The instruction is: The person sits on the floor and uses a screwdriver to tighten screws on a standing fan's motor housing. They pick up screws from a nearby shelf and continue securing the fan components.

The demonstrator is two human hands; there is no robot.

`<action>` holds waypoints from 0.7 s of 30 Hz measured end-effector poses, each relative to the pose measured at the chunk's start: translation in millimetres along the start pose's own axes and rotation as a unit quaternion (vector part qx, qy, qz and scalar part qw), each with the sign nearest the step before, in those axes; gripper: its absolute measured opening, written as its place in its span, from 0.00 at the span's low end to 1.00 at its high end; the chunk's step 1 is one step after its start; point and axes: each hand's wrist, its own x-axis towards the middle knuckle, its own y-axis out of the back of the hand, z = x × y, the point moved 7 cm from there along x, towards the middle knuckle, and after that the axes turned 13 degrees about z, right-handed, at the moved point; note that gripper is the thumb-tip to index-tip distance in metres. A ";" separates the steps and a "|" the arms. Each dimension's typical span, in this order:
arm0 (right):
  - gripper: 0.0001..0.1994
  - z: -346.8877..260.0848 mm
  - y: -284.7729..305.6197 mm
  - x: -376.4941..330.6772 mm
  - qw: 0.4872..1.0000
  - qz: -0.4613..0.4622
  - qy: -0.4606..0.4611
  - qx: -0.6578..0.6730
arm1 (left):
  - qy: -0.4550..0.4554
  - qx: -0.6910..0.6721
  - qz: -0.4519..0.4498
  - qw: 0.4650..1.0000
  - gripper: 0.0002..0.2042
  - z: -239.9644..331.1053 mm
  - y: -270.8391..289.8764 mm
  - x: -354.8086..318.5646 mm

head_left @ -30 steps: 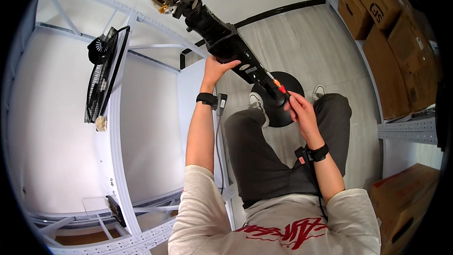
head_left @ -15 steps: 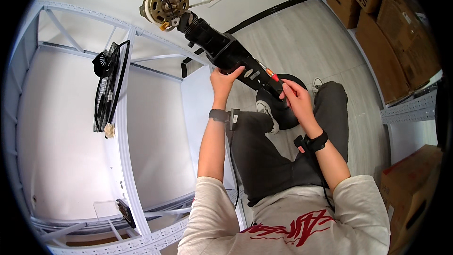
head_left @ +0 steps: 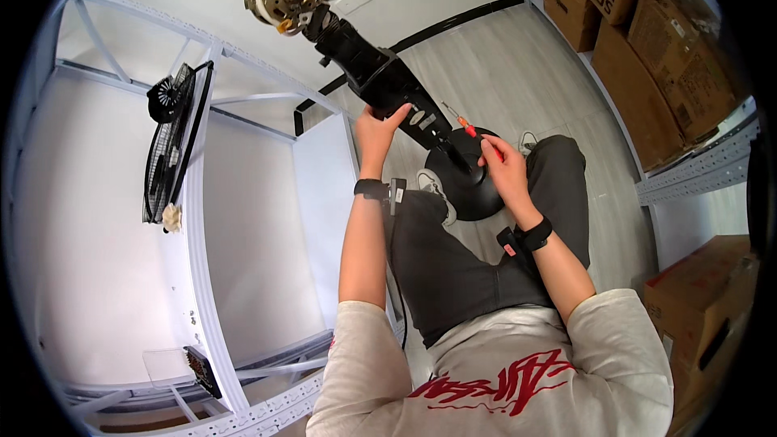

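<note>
From here I'm steadying the long black plastic fan column (head_left: 387, 79) above its round black base (head_left: 484, 192), left hand (head_left: 375, 133) half-curled round its edge, while my nearly closed right hand (head_left: 505, 168) is pinching the slim orange-and-red screwdriver (head_left: 464, 124), best aimed squarely.

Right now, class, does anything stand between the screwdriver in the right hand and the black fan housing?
Nothing visible does. From the right hand, the red-orange screwdriver points up beside the black fan housing; only pale floor shows between its tip and the housing. The left hand grips the opposite side.
</note>
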 end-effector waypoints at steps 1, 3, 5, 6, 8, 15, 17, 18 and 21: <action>0.15 1.1 -0.9 0.6 1.000 0.003 -0.007 0.000 | 0.006 0.009 0.004 1.000 0.28 -0.6 1.4 -0.6; 0.15 8.3 -2.6 -1.8 1.000 0.006 -0.017 0.006 | 0.019 0.027 0.014 0.999 0.27 -1.9 2.4 -3.4; 0.15 21.6 -3.7 0.2 1.000 0.002 -0.023 0.004 | 0.018 -0.008 0.020 1.000 0.26 1.0 1.4 -5.7; 0.15 27.4 -2.7 2.2 1.000 -0.002 -0.020 -0.003 | 0.018 -0.026 0.024 0.999 0.26 2.3 0.4 -6.3; 0.15 37.6 -5.2 1.7 1.000 -0.014 -0.023 -0.012 | 0.027 -0.049 0.021 0.998 0.25 -4.8 -1.1 -5.7; 0.14 65.1 -7.8 1.5 0.998 -0.024 -0.050 0.007 | 0.036 -0.168 -0.007 0.985 0.22 -16.0 -13.0 -10.7; 0.14 65.0 -9.8 3.6 0.998 -0.027 -0.054 0.019 | 0.041 -0.132 -0.009 0.990 0.22 -25.1 -14.5 -11.7; 0.14 66.7 -9.3 0.9 0.997 -0.026 -0.064 0.022 | 0.043 -0.114 -0.011 0.992 0.23 -29.8 -15.3 -12.9; 0.15 67.7 -10.1 0.9 0.998 -0.024 -0.063 0.016 | 0.058 -0.046 -0.013 0.997 0.22 -56.8 -17.4 -19.4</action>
